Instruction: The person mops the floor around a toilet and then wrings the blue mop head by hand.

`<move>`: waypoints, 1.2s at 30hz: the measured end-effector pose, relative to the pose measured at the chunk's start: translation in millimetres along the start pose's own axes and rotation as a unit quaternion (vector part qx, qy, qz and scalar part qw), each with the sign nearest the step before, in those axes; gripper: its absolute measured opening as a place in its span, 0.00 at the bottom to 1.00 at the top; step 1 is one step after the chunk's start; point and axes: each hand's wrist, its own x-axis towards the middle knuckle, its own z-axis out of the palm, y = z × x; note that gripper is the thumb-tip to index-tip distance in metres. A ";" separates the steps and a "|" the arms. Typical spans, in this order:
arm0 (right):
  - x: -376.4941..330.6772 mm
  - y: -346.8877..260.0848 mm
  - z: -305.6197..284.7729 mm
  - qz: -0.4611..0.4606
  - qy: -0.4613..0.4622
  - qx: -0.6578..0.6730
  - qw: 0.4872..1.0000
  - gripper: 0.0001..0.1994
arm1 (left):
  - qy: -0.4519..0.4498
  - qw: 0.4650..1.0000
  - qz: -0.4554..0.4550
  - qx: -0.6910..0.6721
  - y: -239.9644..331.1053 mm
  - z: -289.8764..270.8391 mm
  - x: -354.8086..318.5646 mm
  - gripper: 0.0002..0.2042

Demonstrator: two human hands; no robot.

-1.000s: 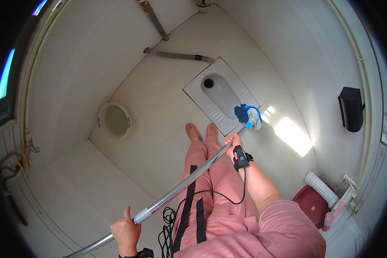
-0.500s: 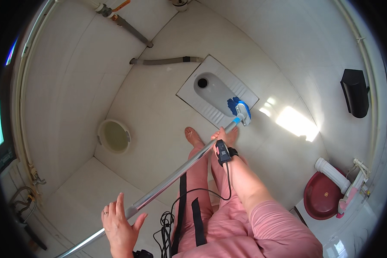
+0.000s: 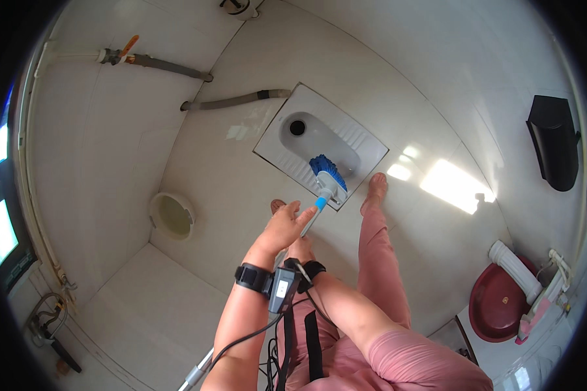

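Note:
I stand barefoot at a white squat toilet pan (image 3: pixel 365 140) set in the tiled floor. A long-handled brush with blue bristles (image 3: pixel 328 174) rests its head on the pan's near rim. My left hand (image 3: pixel 282 227) lies over the handle just behind the head, fingers stretched along it. My right hand (image 3: pixel 300 249) sits right under it, closed around the pole. Both wrists wear black straps, and a cable hangs from a small device on them. The pole's metal end (image 3: pixel 195 375) pokes out low beside my left arm.
A round pale bucket or drain (image 3: pixel 171 214) sits on the floor to the left. A grey hose (image 3: pixel 231 100) and a pipe with an orange valve (image 3: pixel 129 49) run along the far wall. A dark red basin (image 3: pixel 499 303) and a black wall box (image 3: pixel 554 140) are at the right.
My left hand has slid from the pole's low end up to just behind the brush head, above my right hand. The brush head moved from the pan's right side onto its near rim.

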 end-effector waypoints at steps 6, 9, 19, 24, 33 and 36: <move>2.8 -41.3 -22.7 0.021 -0.051 -0.010 0.998 0.15 | -0.059 0.960 -0.107 -0.253 6.9 21.6 59.9 0.29; 4.5 -50.0 -35.7 0.058 -0.061 -0.036 0.996 0.14 | -0.069 0.945 -0.177 -0.267 -7.8 32.4 93.5 0.29; -20.9 -84.2 -36.5 0.111 -0.183 0.005 0.977 0.12 | -0.264 0.882 -0.238 -0.310 -18.7 53.4 126.7 0.13; -12.3 -104.1 -61.4 0.105 -0.307 -0.158 0.933 0.16 | -0.227 0.872 -0.226 -0.369 -21.4 56.2 108.3 0.09; 142.9 -161.0 -96.4 0.151 -0.062 -0.071 0.984 0.33 | -0.199 0.875 -0.187 -0.400 -22.1 44.2 72.0 0.08; 150.5 -169.3 -72.1 0.242 -0.116 -0.030 0.963 0.38 | -0.195 0.879 -0.169 -0.401 -27.0 45.2 63.6 0.08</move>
